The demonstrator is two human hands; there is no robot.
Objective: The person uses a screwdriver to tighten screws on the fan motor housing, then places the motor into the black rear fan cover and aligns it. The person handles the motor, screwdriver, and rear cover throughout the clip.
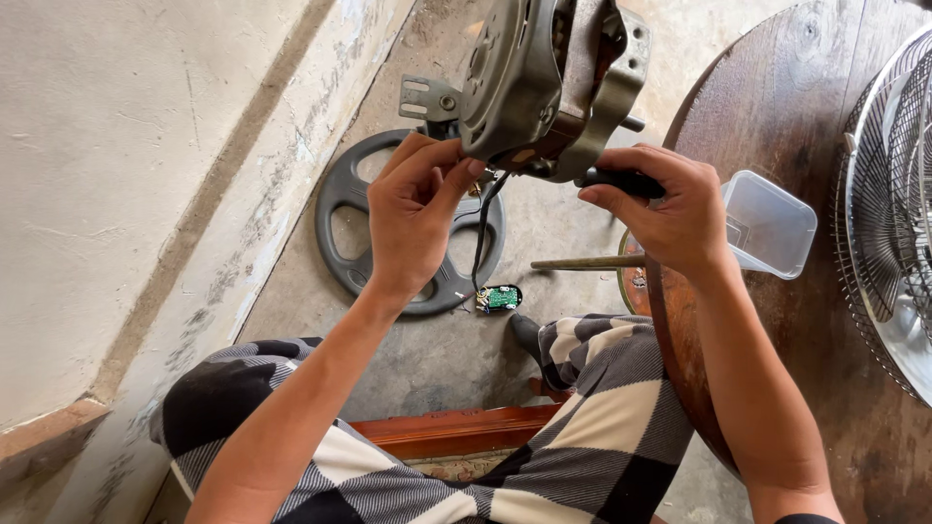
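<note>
— What have your hands got, in the head view?

— My left hand [416, 218] has its fingers pinched together at the lower edge of the grey metal fan motor [544, 82], right where the black cable [482, 228] comes out. My right hand [670, 209] is closed around the black handle of a screwdriver [621, 180], its tip end going in under the motor. The motor sits up at twelve o'clock, held in the air between both hands.

— Any room around it?

— At nine o'clock the plastered wall [126, 175] closes in, its foot running slantwise along the concrete floor [417, 349]. At three o'clock the curved rim of the round wooden table [777, 116] comes close to my right wrist. Between wall and table the floor strip is open but narrow.

— What lies there?

— Below my left hand, a dark round spoked base [342, 228] flat on the floor; the cable hangs down to a small green circuit board [499, 298] at six o'clock, just beside that base. A thin metal rod [582, 262] pokes out from the table edge. On the table, a clear plastic tub [772, 225] sits near my right hand, and a wire fan guard [888, 204] fills the far three o'clock edge.
</note>
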